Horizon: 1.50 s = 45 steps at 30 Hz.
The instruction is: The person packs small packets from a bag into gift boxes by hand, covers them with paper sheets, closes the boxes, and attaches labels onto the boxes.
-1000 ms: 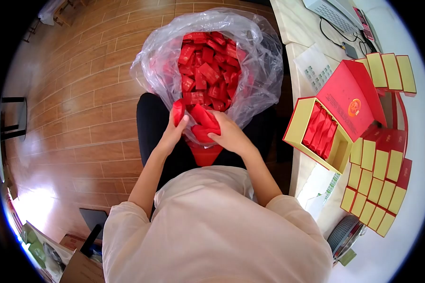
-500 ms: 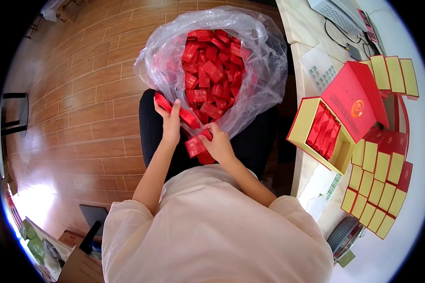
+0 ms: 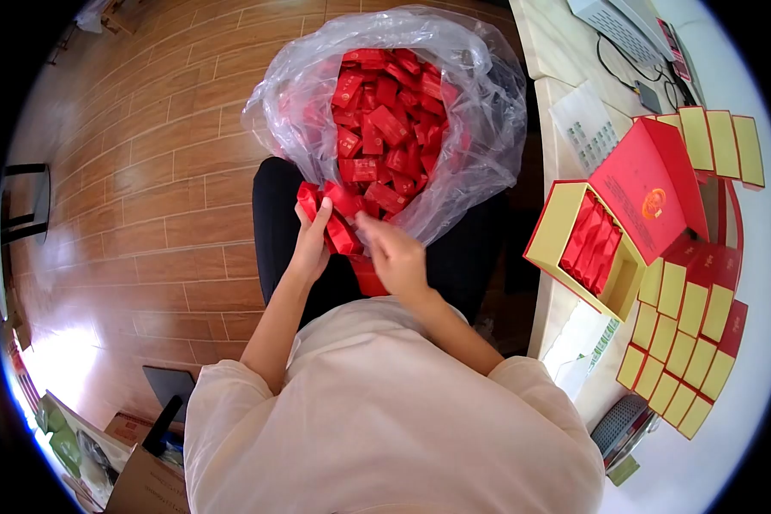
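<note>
In the head view, my left hand (image 3: pixel 312 240) is closed around red glossy packets (image 3: pixel 341 235) above my lap. A red flap of the held bundle stands up past its fingertips. My right hand (image 3: pixel 396 261) is just to the right, its fingers bent and blurred close to the red packets; whether they grip anything is unclear. Another red piece (image 3: pixel 367 278) lies on my lap below, partly covered by the right hand. Beyond both hands, a clear plastic bag (image 3: pixel 488 111) stands open, filled with many small red packets (image 3: pixel 390 126).
At right, a table (image 3: pixel 546 137) carries an open red box (image 3: pixel 540 236) with red packets in one part. Stacked red and gold boxes (image 3: pixel 681 349) stand beyond it. A sticker sheet (image 3: pixel 584 128) and a grey device (image 3: pixel 621 30) are farther back. Cartons (image 3: pixel 150 484) sit lower left.
The small red packet that my right hand held by the lap is no longer visible there. My right hand has moved slightly up, and the left-hand bundle has shifted slightly to the right.
</note>
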Motion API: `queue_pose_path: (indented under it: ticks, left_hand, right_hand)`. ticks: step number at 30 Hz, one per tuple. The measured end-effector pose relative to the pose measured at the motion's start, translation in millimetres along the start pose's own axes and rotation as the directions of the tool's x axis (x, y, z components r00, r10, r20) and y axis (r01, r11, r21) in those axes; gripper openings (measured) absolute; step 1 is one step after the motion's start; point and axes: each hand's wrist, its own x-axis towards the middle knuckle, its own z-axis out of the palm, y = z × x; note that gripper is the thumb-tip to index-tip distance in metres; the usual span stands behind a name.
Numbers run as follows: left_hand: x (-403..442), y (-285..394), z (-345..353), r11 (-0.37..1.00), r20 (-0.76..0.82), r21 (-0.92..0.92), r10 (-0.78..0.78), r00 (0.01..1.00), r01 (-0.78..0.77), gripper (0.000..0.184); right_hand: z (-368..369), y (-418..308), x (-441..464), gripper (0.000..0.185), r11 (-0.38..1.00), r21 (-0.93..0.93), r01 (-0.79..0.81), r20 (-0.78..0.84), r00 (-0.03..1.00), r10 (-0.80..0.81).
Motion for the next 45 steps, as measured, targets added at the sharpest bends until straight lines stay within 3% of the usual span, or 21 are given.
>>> queue_pose_path:
  ticks: [2,4,5,7,9,11,12,13,15,16,18,19,21,25,28,30,33,35,40,44,45]
  left_hand:
    - [-4.8,4.9,3.1,0.999,0.03,0.039,-0.009,1.0,0.008,0.055]
    - [-4.1,6.7,-3.9,0.994,0.043,0.105,0.006,0.999,-0.01,0.058]
    - [-4.1,8.5,-7.6,0.995,0.038,0.103,0.005,0.999,-0.008,0.058]
    - [-3.8,11.6,-13.3,0.989,0.083,0.146,-0.011,0.996,-0.001,0.063]
    - [-1.1,10.5,-23.0,0.987,0.059,0.157,0.007,0.998,-0.016,0.07]
    - [-3.5,10.3,-26.9,0.974,0.059,0.223,0.026,0.998,-0.039,0.074]
    - [-6.1,11.7,-26.6,0.972,0.054,0.234,0.006,0.999,-0.018,0.077]
    - [-8.9,10.6,-28.3,0.972,0.047,0.232,0.003,0.999,-0.014,0.077]
    - [-17.9,9.0,-33.4,0.973,0.069,0.209,-0.112,0.991,0.095,0.079]
    - [-20.9,4.9,-36.4,0.969,0.083,0.231,-0.108,0.991,0.086,0.08]
    - [-30.4,0.2,-37.1,0.95,0.114,0.29,-0.154,0.981,0.116,0.079]
    - [-38.4,5.4,-29.9,0.935,0.129,0.325,-0.195,0.972,0.144,0.078]
    - [-47.3,6.8,-29.9,0.882,0.148,0.403,-0.326,0.934,0.244,0.076]
    - [-51.7,3.1,-35.0,0.8,0.189,0.577,-0.324,0.927,0.162,0.075]
    - [-46.6,7.7,-26.0,0.82,0.177,0.537,-0.339,0.924,0.198,0.075]
    - [-40.1,8.8,-22.7,0.846,0.157,0.482,-0.34,0.927,0.229,0.075]
    - [-26.5,5.1,-17.6,0.941,0.039,0.325,-0.113,0.993,0.094,0.073]
    - [-14.3,4.2,-14.1,0.896,0.043,0.439,0.048,0.998,-0.062,0.075]
    - [-1.6,-1.5,21.5,0.902,0.084,0.42,0.076,0.994,-0.105,0.076]
    - [-12.6,-0.1,29.3,0.934,0.168,0.343,0.044,0.985,-0.1,0.075]
    - [-18.7,2.0,29.0,0.926,0.21,0.359,0.039,0.977,-0.114,0.074]
  right_hand:
    - [7.9,-2.4,-5.8,0.02,0.997,0.002,0.075,0.071,0.995,-0.075]
    - [10.9,-4.8,-5.8,0.018,0.973,0.23,-0.017,0.127,0.992,-0.013]
    - [8.3,0.8,-4.8,0.018,0.973,0.231,-0.02,0.131,0.991,-0.011]
    - [0.2,23.5,0.8,0.019,0.922,0.329,-0.204,0.25,0.96,0.123]
    - [3.8,52.5,13.7,0.022,0.857,0.346,-0.382,0.179,0.923,0.339]
    - [14.2,116.0,20.1,0.021,0.852,0.124,-0.508,0.112,0.861,0.497]
    - [17.6,146.6,22.4,0.033,0.774,-0.068,-0.629,0.127,0.764,0.632]
    - [26.5,178.7,21.0,0.033,0.772,-0.069,-0.631,0.133,0.761,0.634]
    - [43.7,213.2,17.6,0.046,0.808,-0.396,-0.437,0.098,0.854,0.51]
    - [49.3,217.0,16.0,0.046,0.807,-0.392,-0.441,0.108,0.849,0.517]
    - [59.4,219.6,16.1,0.054,0.678,-0.61,-0.411,0.258,0.706,0.66]
    - [62.3,216.1,17.9,0.054,0.683,-0.607,-0.405,0.275,0.7,0.659]
    - [67.6,216.7,17.9,0.058,0.527,-0.8,-0.286,0.302,0.567,0.766]
    - [70.1,225.0,19.5,0.059,0.469,-0.866,-0.173,0.331,0.505,0.797]
    - [60.1,228.2,16.8,0.051,0.499,-0.849,-0.171,0.361,0.501,0.786]
    - [59.2,232.4,13.8,0.041,0.698,-0.488,-0.525,0.206,0.707,0.676]
    - [33.7,187.2,34.2,0.042,0.731,-0.316,-0.604,0.127,0.737,0.664]
    - [12.4,147.6,39.9,0.043,0.788,-0.233,-0.57,0.104,0.791,0.603]
    - [-15.4,37.7,36.8,0.052,0.965,-0.072,-0.253,0.351,0.899,0.262]
    - [-27.3,8.7,23.7,0.057,0.976,-0.063,-0.209,0.38,0.899,0.217]
    - [-31.0,10.5,22.8,0.057,0.924,0.107,-0.366,0.399,0.867,0.298]
